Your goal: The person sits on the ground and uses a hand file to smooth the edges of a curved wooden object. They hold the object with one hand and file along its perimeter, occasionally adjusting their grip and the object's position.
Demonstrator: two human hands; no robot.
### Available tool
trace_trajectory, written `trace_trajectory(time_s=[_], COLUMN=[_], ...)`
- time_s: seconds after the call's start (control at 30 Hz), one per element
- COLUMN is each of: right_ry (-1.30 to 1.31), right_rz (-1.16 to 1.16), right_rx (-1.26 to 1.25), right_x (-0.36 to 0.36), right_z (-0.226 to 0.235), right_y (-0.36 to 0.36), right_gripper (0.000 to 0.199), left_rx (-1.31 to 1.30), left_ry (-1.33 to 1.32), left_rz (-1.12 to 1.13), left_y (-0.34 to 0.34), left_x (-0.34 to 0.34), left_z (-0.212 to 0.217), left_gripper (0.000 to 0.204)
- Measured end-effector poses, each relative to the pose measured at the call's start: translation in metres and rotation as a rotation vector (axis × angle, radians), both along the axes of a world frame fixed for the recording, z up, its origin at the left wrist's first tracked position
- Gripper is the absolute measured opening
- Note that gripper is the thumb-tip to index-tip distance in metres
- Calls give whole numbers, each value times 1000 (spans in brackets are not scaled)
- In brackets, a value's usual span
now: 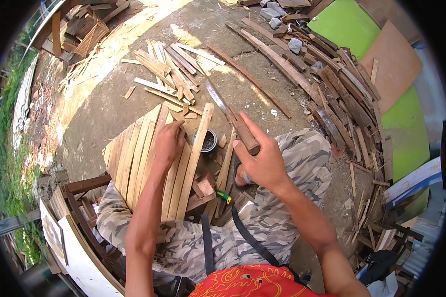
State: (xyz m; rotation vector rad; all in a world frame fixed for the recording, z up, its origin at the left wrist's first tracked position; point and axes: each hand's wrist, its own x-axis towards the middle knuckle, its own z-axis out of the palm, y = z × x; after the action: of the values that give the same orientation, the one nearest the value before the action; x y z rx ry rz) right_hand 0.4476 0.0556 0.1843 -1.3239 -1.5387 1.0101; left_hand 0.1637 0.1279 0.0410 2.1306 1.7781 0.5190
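My right hand (266,161) grips the brown wooden handle of a long-bladed knife (218,99), whose blade points up and away to the left. Beneath my left hand (169,141) lies a panel of light wooden slats (136,158), resting by my left leg. The left hand's fingers are drawn together near the panel's far edge, and what they pinch, if anything, is hidden. Between the hands stands a dark round tub (210,143) with small dark bits inside. One pale slat (195,163) slants along the panel's right side, partly in front of the tub.
A green and yellow tool (224,196) lies by wood blocks (203,188) between my legs. Loose wood strips (166,69) are heaped ahead. Long planks (282,69) and scrap timber (342,94) line the right side, beside bright green sheets (349,29). A wooden frame (86,198) stands at left.
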Motion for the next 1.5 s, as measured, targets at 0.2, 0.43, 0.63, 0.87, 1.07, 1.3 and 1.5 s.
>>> trace_trajectory(time_s=[0.2,0.43,0.63,0.87,1.07,1.3,1.5], right_ry=[62,155,126,294,386,348,368], right_rz=[-115,-200,-232,-207,-211,-243,-211], right_rx=[9,-114,-23,-221,-251,-285,-260], right_x=[10,29,38,37,32,30,25], right_z=[20,17,21,27,25,23,20], right_y=[51,51,53,49,49,50,49], right_gripper=[60,59,59,60,60,60,61], left_rx=[-653,-1163,-1243,-989,-849,-765,-752], left_ry=[100,379,-285,-903,-812,-105,350], left_rz=[-173,-180,362,281,399,133,-28], left_y=[125,144,66,-9,-3,69,105], left_x=[37,50,42,94,92,60,47], left_z=[-20,-100,-15,178,193,68,-52], left_gripper=[34,18,28,56,51,48,46])
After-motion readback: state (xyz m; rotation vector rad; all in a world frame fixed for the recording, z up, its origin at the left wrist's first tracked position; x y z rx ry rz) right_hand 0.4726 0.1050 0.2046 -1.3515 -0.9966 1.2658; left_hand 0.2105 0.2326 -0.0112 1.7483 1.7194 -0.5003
